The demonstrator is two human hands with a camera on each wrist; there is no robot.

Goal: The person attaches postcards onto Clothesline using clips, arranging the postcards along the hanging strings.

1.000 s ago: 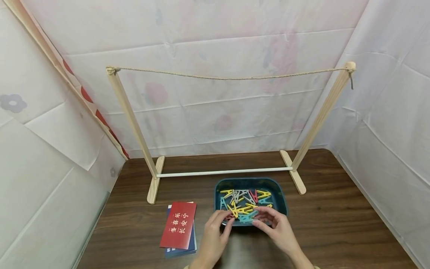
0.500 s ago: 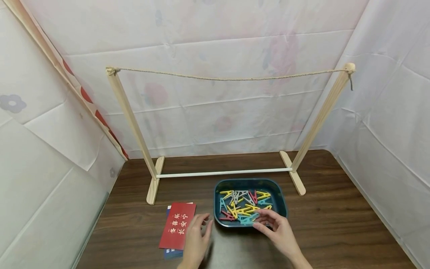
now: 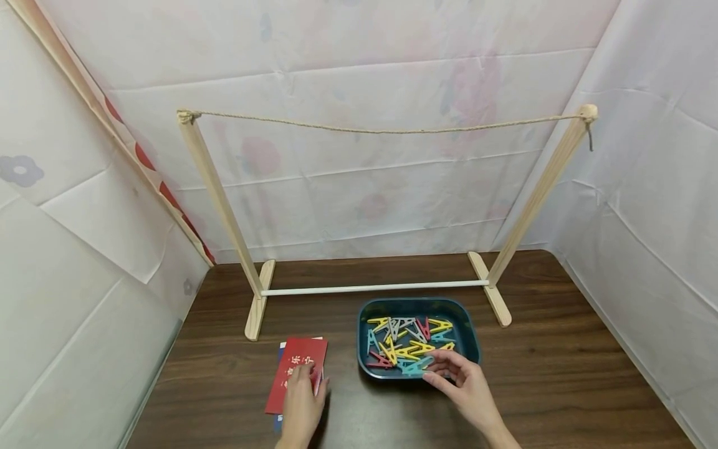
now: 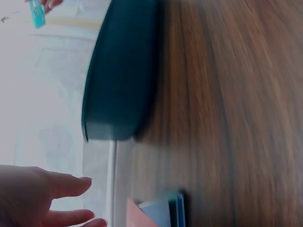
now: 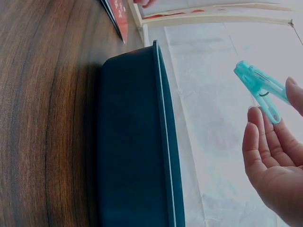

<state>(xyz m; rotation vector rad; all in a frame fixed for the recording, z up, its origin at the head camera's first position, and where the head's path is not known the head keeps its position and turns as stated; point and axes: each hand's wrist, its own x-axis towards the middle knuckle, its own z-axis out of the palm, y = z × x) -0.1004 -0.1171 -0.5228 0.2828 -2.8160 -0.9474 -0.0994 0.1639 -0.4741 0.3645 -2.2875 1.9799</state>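
A turquoise clothespin [image 5: 258, 85] is pinched by its handle ends between the thumb and fingers of my right hand [image 5: 279, 163]. In the head view the right hand [image 3: 467, 390] is over the front right of a dark blue-green bin [image 3: 364, 305], where several yellow, grey, red and turquoise clothespins [image 3: 391, 352] lie. My left hand [image 3: 301, 405] is over a red card [image 3: 311, 348] with white characters, on top of a small stack with blue cards [image 3: 277, 423]. In the left wrist view the left hand [image 4: 38, 196] has its thumb and fingers apart with nothing between them.
Behind the bin stands a wooden frame [image 3: 219, 193] with a slack string [image 3: 381, 131] tied between its two posts. A white rod [image 3: 370, 288] joins its feet low over the brown table [image 3: 561, 349]. Pale sheets [image 3: 359, 75] enclose the back and sides.
My left hand has left the bin's front left edge and moved left over the red card. The right hand stays at the bin with the turquoise clothespin.
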